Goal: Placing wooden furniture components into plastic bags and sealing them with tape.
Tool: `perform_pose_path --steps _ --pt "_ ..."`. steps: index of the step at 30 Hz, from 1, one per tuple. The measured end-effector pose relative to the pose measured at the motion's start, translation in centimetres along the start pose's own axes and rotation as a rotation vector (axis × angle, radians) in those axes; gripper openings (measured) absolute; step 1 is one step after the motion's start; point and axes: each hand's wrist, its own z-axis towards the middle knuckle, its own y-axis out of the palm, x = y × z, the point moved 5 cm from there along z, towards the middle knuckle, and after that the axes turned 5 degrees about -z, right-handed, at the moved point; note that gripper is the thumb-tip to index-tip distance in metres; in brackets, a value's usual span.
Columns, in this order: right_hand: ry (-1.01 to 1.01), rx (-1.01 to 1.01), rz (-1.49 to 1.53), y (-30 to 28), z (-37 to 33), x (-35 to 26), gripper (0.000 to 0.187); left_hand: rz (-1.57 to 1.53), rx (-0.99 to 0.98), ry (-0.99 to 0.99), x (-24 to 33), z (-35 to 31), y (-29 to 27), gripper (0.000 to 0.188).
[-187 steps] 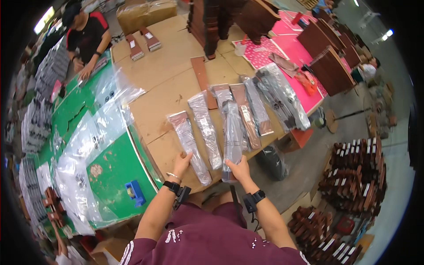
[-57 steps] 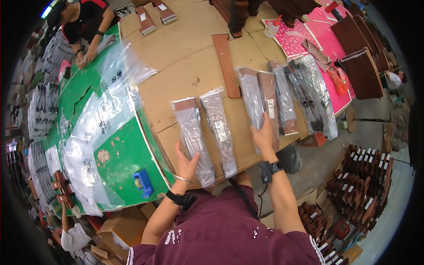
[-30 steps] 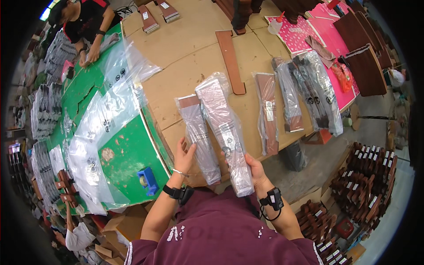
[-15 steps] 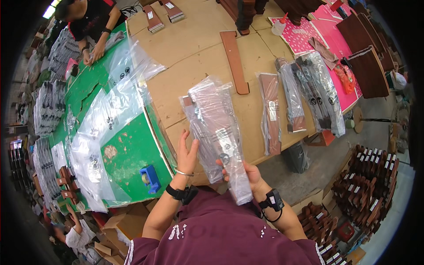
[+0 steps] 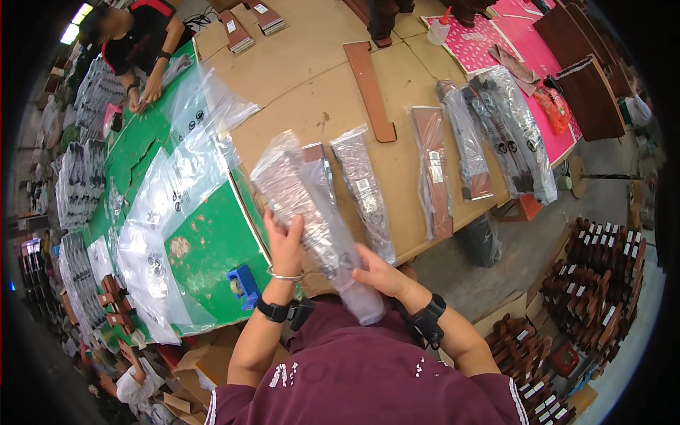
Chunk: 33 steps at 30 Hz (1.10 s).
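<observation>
A long wooden piece in a clear plastic bag (image 5: 312, 212) is in both my hands, tilted with its upper end to the left. My left hand (image 5: 285, 248) holds its left edge, thumb on the plastic. My right hand (image 5: 386, 275) grips its right edge lower down, its fingers partly hidden. Beneath it lies another bagged piece (image 5: 317, 166), mostly covered. Just right of that, a bagged piece (image 5: 365, 188) with a white label rests on the cardboard-covered table (image 5: 297, 92).
A bare brown wooden piece (image 5: 372, 92) lies farther back. To the right are a partly bagged board (image 5: 437, 170) and several wrapped pieces (image 5: 464, 142). Clear bags (image 5: 152, 212) and a blue tape dispenser (image 5: 243, 287) lie on the green table (image 5: 205, 241). A co-worker (image 5: 142, 42) works at far left.
The bagged piece has swung left in my hands, uncovering the labelled bagged piece on the table. My right hand has turned, its back now upward, along the right edge.
</observation>
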Motion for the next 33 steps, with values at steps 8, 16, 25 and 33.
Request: perform_pose_path --steps 8,16,25,33 --pt "-0.41 0.716 -0.593 -7.2 0.2 -2.6 0.07 0.906 -0.289 0.398 -2.3 1.1 5.1 0.087" --pt "-0.273 1.079 -1.477 -8.4 0.0 -3.6 0.065 1.133 -0.317 0.356 -5.3 0.9 2.7 0.084" --pt "-0.141 1.491 -1.584 -17.9 -4.5 -9.5 0.077 1.109 -0.268 0.424 -4.7 0.0 1.9 0.068" --pt "-0.52 1.279 -1.027 -12.7 -5.9 -11.3 0.06 0.969 -0.191 0.305 -3.4 -1.2 -0.8 0.061"
